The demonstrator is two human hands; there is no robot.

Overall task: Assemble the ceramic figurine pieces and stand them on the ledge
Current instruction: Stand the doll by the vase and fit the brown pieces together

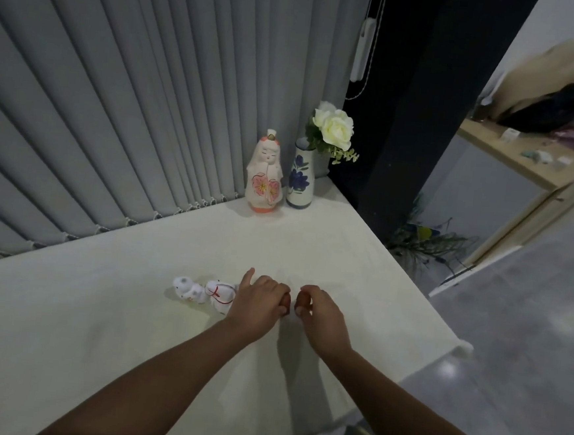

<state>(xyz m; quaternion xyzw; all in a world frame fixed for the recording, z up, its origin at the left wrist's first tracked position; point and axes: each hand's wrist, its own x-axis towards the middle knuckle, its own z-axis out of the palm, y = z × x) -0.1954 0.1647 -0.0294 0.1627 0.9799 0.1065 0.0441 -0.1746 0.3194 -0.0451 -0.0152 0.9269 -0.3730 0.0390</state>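
Observation:
A small white ceramic figurine (200,293) with red cord marks lies on its side on the white cloth-covered ledge (133,325). Its round head piece points left; its body end is partly hidden under my left hand (260,304). That hand rests over the body's right end with fingers curled; I cannot tell whether it grips it. My right hand (319,311) is just to the right, fingers curled, nothing visible in it. A taller pink-and-white ceramic doll (265,174) stands upright at the back by the blinds.
A blue-flowered white vase (301,179) with white roses stands right of the doll. Grey vertical blinds (116,101) line the back. The ledge's right edge (411,278) drops to a grey floor. A wooden desk (523,167) is far right.

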